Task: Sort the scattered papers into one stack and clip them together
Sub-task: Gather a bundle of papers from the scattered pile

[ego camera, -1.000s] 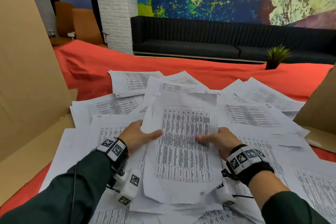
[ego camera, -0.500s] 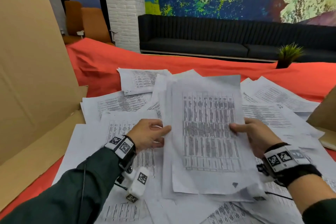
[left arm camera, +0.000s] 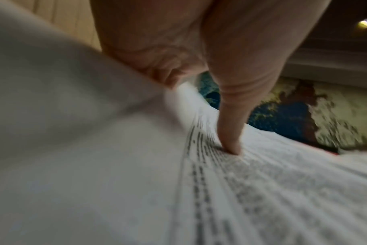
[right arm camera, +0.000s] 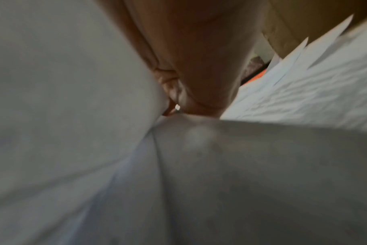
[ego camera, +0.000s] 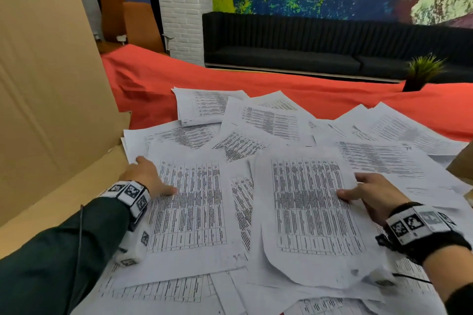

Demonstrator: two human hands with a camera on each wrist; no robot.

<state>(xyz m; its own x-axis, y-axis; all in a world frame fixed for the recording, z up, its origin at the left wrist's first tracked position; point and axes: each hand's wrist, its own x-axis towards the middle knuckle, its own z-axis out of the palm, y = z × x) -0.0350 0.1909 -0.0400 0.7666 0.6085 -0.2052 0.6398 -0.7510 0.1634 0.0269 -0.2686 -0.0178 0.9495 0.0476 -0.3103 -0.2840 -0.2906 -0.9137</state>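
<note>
- Head view: your right hand (ego camera: 371, 193) now carries the small stack (ego camera: 312, 212) alone, thumb on top and fingers curled under its right edge, holding it low over the right side of the table (ego camera: 256, 89). A second ago both hands framed that stack in front of you; half a second ago they had it raised.
- Your left hand (ego camera: 147, 176) has let go and moved off to the left. It lies flat, fingers extended, on a loose sheet (ego camera: 189, 212) near the cardboard wall (ego camera: 51, 84).
- The other papers (ego camera: 268, 120) lie fanned and overlapping across the red cloth, so most of the gathering looks undone. No clip shows in any view.
- Left wrist view: one finger (left arm camera: 233, 129) presses tip-down on printed lines of the sheet. It holds nothing; this reads as the start of drawing the sheet in.
- Right wrist view: blurred white paper fills the frame, with the hand closed on it at the top. You cannot count the sheets from here.
</note>
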